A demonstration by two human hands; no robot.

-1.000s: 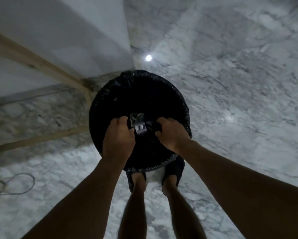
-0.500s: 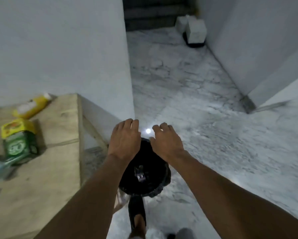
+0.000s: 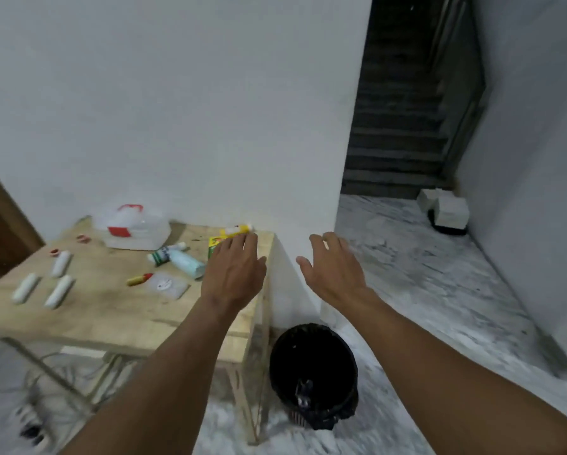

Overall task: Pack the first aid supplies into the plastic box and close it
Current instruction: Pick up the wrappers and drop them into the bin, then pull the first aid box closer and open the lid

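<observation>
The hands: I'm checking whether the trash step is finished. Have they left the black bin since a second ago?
Yes. Both hands, left and right, have risen clear of the black bin and now hover open by the wooden table.

Both empty hands, left hand (image 3: pixel 234 274) and right hand (image 3: pixel 336 269), hover beside table (image 3: pixel 111 310).

You're standing in a plain home interior: white walls (image 3: pixel 177 93), a marbled floor (image 3: pixel 423 290), a dark staircase (image 3: pixel 403 126) at the upper right, a bare plywood counter (image 3: pixel 111 310) at left, and a black-lined bin (image 3: pixel 313 372) beside it.
</observation>
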